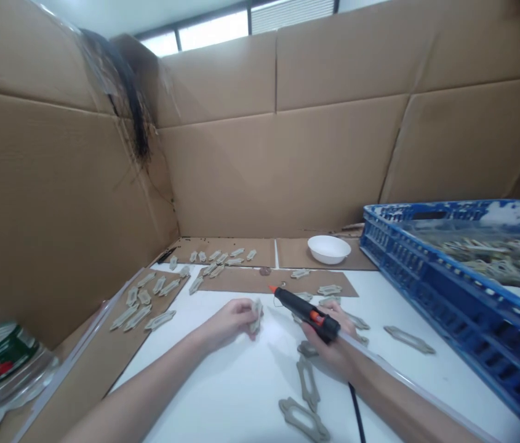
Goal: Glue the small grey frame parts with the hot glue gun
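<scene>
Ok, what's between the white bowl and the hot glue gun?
In the head view, a small grey frame-shaped piece lies on a brown cardboard sheet between the white bowl and the hot glue gun.

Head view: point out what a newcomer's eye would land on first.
The black hot glue gun with its orange nozzle stands out at centre, gripped in the right hand, while the left hand pinches a grey frame-shaped piece. To the right, a blue plastic crate holds a heap of similar pieces. Tall cardboard walls box in the white table.
</scene>
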Demonstrator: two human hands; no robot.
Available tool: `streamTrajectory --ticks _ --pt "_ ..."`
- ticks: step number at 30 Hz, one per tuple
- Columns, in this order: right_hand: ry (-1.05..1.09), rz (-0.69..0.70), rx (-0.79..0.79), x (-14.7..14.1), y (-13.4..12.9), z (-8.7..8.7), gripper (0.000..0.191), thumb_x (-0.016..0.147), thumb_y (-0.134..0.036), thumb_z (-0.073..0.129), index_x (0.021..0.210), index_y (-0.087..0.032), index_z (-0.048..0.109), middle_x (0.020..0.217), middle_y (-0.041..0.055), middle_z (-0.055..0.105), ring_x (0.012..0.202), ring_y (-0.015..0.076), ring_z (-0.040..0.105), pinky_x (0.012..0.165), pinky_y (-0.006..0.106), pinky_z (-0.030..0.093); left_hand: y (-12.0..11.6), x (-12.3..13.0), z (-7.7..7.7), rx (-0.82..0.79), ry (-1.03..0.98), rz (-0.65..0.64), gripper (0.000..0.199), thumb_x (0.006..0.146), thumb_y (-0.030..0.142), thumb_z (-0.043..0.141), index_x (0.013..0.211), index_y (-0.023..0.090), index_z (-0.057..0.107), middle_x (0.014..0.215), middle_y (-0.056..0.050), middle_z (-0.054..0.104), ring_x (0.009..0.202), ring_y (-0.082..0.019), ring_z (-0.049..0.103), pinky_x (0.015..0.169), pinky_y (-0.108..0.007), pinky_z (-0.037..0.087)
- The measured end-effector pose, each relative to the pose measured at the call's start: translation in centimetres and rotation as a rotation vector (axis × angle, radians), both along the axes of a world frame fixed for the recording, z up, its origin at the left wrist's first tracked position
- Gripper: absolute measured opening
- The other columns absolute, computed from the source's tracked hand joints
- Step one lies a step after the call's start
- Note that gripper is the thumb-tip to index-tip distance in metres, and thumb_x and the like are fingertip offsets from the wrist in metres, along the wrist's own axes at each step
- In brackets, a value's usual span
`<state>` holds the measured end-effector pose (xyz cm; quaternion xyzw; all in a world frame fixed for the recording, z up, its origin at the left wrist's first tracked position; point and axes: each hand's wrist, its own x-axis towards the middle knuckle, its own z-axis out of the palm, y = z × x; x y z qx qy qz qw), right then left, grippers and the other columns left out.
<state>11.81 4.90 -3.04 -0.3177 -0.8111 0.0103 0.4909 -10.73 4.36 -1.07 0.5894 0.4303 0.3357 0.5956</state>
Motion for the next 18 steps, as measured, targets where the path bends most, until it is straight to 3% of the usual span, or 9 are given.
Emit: streamTrajectory --ticks 3,5,11,18 --pt "-0.016 0.014 -0.004 -0.1 0.0 0.1 0.017 0.080 -0.024 0.046 0.063 -0.019 0.043 0.054 -0.0026 0.047 0.051 0.0116 0.044 0.060 0.030 0.035 0.0 0.9 -1.0 -0.017 -0.117 0.238 0.025 0.072 0.037 0.054 0.079 0.016 0.043 0.065 -0.002 0.056 0.054 -0.013 0.057 0.052 -0.025 0.045" --pt "-0.035 0.021 -0.014 -0.1 0.0 0.0 0.020 0.080 -0.025 0.045 0.061 -0.019 0.040 0.053 -0.0034 0.045 0.050 0.0108 0.042 0.060 0.030 0.034 -0.1 1.3 -1.5 -0.028 -0.105 0.319 0.029 0.073 0.042 0.051 0.083 0.017 0.040 0.060 -0.001 0.058 0.045 -0.013 0.057 0.042 -0.023 0.042" --pt "-0.124 0.081 0.053 -0.1 0.3 -0.5 0.017 0.078 -0.027 0.047 0.064 -0.019 0.042 0.055 -0.0033 0.047 0.049 0.0104 0.041 0.060 0.029 0.032 -0.1 1.3 -2.0 0.074 -0.082 0.391 0.025 0.077 0.043 0.045 0.082 0.020 0.035 0.045 0.007 0.051 0.027 -0.006 0.038 0.028 -0.014 0.022" --pt "-0.204 0.066 0.109 0.0 0.0 -0.2 0.008 0.077 -0.026 0.049 0.076 -0.018 0.049 0.058 -0.0009 0.051 0.051 0.0121 0.043 0.063 0.030 0.033 -0.7 1.6 -1.4 0.166 -0.015 0.457 0.015 0.077 0.032 0.044 0.084 0.020 0.037 0.043 0.009 0.047 0.028 -0.004 0.030 0.031 -0.015 0.019"
